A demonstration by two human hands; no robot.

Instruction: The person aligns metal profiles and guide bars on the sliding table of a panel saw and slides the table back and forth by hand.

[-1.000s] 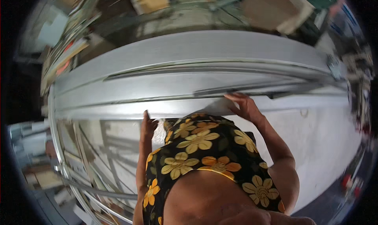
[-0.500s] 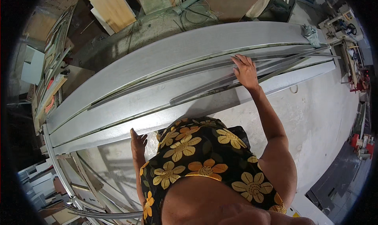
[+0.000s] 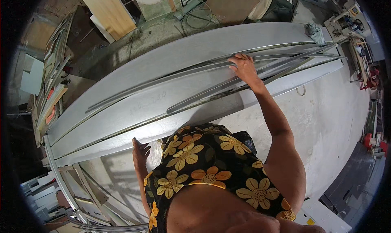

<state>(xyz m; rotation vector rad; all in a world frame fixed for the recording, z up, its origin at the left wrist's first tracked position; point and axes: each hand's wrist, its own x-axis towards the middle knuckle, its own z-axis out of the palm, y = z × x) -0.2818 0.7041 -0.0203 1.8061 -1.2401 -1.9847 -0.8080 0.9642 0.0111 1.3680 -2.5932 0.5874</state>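
A long grey table with lengthwise slots lies in front of me. Thin, dark grey strips run along it, their left ends over the far part of the top. My right hand is closed on these strips near their middle, fingers bent over them. A second set of grey strips lies slantwise below that hand, crossing the first set toward the right end. My left hand hangs by the table's near edge with its fingers apart and holds nothing.
A crumpled grey cloth rests at the table's far right end, near a machine. Boards lean behind the table, beside a coiled cable. Stacked offcuts stand at the left. A ring lies on the floor.
My right hand has shifted slightly left and away from me. The strips under it have moved from the middle of the top onto its far part at their left ends.
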